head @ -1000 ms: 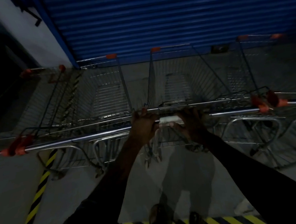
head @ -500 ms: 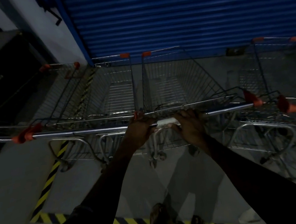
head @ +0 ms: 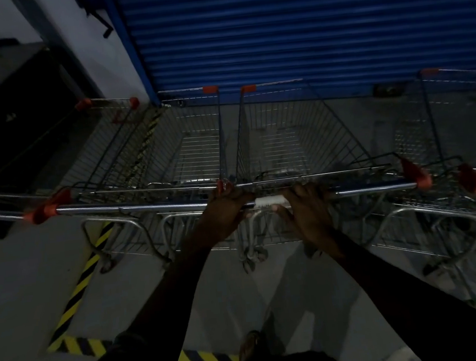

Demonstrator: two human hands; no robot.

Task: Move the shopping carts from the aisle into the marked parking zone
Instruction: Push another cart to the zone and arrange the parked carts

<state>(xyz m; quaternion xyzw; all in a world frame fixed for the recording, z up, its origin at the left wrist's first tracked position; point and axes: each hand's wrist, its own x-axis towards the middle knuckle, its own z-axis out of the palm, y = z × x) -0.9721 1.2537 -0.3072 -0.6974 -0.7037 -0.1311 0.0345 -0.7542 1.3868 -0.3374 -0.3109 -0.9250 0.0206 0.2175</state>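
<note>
Cart (head: 294, 145) beside parked carts (head: 192, 144), inside striped floor tape (head: 75, 291), before shutter (head: 303, 26); left hand (head: 225, 211) and right hand (head: 307, 208) both grip its handle (head: 364, 190).

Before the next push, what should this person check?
1. Grip on handle: ok; left hand and right hand wrap it.
2. Cart past tape: ok.
3. Gap to left cart: cannot tell; handles seem to meet.
4. Gap to right cart: ok; floor shows between.
5. Room before shutter: cannot tell.
</note>
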